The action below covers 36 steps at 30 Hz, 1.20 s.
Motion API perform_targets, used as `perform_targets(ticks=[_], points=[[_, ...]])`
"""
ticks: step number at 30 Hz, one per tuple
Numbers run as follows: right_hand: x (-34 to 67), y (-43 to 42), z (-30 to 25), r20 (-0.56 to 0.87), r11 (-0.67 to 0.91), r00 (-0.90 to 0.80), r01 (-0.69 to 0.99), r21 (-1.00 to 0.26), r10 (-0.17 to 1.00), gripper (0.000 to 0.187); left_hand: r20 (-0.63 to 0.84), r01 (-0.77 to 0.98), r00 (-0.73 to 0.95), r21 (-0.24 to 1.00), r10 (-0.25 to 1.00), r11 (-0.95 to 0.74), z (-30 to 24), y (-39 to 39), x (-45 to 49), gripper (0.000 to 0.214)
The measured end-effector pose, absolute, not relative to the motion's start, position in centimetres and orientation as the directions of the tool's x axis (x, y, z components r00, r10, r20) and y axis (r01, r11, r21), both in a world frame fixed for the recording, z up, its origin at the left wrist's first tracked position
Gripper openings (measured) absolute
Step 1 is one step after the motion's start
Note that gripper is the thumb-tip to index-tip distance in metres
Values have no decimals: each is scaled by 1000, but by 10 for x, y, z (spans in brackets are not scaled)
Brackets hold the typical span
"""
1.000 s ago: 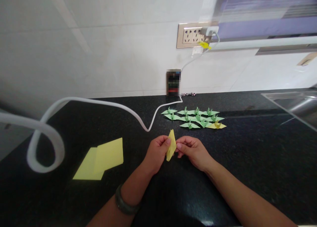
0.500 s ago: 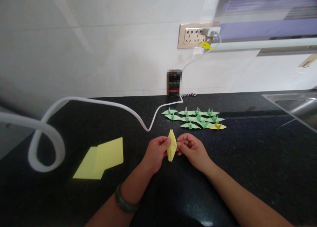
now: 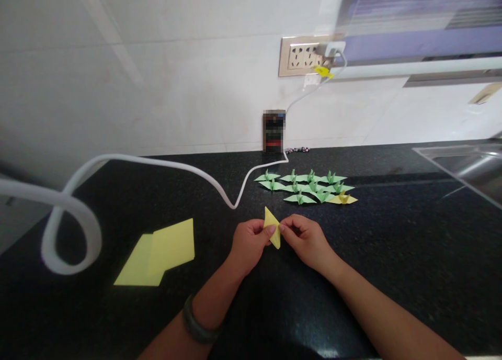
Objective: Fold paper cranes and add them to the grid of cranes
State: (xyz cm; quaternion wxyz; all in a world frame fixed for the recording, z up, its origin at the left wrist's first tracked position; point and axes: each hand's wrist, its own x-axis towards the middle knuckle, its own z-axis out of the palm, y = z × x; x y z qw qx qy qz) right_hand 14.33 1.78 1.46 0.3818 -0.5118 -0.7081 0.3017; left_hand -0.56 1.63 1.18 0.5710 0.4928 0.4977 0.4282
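A folded piece of yellow origami paper (image 3: 270,220) is held above the dark counter, its pointed ends up and down. My left hand (image 3: 250,240) pinches it from the left, thumb across its front face. On its right edge, the thumb and fingertips of my right hand (image 3: 306,239) are closed; the fingers behind are partly hidden. Beyond my hands, several green paper cranes (image 3: 300,198) stand in rows with one yellow paper crane (image 3: 343,198) at the right end. Loose yellow paper sheets (image 3: 172,247) lie overlapping to the left.
A white cable (image 3: 184,166) loops across the left of the counter (image 3: 341,318). Against the tiled wall leans a blurred-out phone-like device (image 3: 273,132), below a socket panel (image 3: 292,56) with a plug. A metal sink (image 3: 474,166) is at the right.
The folded yellow paper has turned and tilted, its top now leaning left and one broad face showing. Both hands have stayed on it, the left thumb moving farther across. The view shifted slightly.
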Motion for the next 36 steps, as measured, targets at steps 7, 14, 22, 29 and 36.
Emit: perform_targets(ticks=[7, 14, 22, 29, 36], points=[[142, 16, 14, 302, 345, -184, 666, -661, 935, 14, 81, 373, 102, 921, 991, -114, 14, 9, -3, 26], [137, 12, 15, 444, 494, -269, 687, -534, 855, 19, -1, 338, 84, 941, 996, -27, 14, 11, -4, 25], [138, 8, 17, 469, 563, -352, 688, -457, 810, 22, -103, 93, 70, 991, 992, 97, 13, 13, -4, 28], [135, 3, 23, 371, 578, -464, 757, -305, 804, 31, -221, -146, 17, 964, 975, 222, 15, 17, -3, 25], [135, 2, 26, 357, 570, -445, 664, -485, 821, 22, -214, -129, 43, 968, 976, 218, 16, 18, -6, 25]])
